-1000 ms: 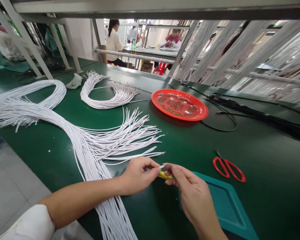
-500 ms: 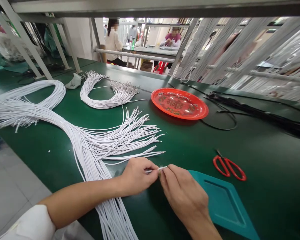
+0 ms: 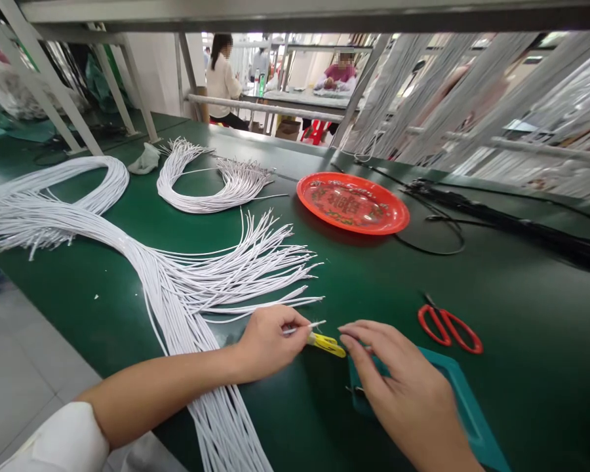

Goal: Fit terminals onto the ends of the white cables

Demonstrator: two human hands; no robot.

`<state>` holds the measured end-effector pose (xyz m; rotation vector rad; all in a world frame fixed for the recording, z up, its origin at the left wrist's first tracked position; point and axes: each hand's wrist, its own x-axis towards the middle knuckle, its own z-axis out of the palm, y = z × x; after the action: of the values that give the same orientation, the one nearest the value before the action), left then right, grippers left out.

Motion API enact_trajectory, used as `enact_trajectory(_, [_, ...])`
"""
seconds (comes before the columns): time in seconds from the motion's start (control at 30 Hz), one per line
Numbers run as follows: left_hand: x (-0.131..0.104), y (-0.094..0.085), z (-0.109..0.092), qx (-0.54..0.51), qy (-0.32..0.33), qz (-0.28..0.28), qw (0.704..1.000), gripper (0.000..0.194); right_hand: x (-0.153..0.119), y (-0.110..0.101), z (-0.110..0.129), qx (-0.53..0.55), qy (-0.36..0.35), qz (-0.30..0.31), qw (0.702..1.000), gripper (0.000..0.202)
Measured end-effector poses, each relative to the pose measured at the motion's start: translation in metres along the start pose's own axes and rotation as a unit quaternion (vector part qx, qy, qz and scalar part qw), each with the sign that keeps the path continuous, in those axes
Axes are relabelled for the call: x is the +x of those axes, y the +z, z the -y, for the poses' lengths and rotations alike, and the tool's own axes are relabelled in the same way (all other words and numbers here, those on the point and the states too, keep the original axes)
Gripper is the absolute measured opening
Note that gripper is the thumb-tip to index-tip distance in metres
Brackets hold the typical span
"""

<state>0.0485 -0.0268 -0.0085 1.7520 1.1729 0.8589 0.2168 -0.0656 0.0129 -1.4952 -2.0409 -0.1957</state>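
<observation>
My left hand (image 3: pixel 274 342) pinches a white cord (image 3: pixel 316 325) near its end, the tip sticking out past the fingertips. A yellow clip-like tool (image 3: pixel 329 343) juts rightward from below the same fingers. My right hand (image 3: pixel 398 377) is just right of it, thumb and forefinger almost together. Whatever lies between those fingertips is too small to make out. Beneath that hand is a teal tray (image 3: pixel 476 419), partly covered, with a small metallic piece (image 3: pixel 354 389) by its left edge. A large bundle of white cords (image 3: pixel 177 295) runs under my left forearm.
Red-handled scissors (image 3: pixel 450 324) lie right of my hands. Farther back are a red patterned plate (image 3: pixel 353 203), a curved cord bundle (image 3: pixel 201 200) and black cords (image 3: pixel 511 223). A metal frame (image 3: pixel 265 108) stands behind the table (image 3: pixel 285 154). People sit beyond.
My right hand has drawn back to the right from the cord's end, uncovering the yellow tool. My left hand has hardly moved and keeps its hold on the cord.
</observation>
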Motion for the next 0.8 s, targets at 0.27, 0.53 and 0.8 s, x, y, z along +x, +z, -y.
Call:
enact_trajectory(0.27, [-0.001, -0.004, 0.000, -0.012, 0.078, 0.043, 0.996, 0.019, 0.015, 0.003, 0.002, 0.119, -0.023, 0.066, 0.990, 0.013])
enact_trajectory(0.53, [0.004, -0.003, -0.001, -0.295, -0.088, 0.100, 0.946, 0.021, 0.012, 0.011, 0.010, 0.261, 0.202, 0.094, 0.939, 0.022])
enact_trajectory(0.8, [0.002, 0.001, -0.002, -0.282, -0.135, 0.091, 0.946, 0.026, -0.007, 0.033, 0.017, 0.052, 0.093, -0.041, 0.993, 0.021])
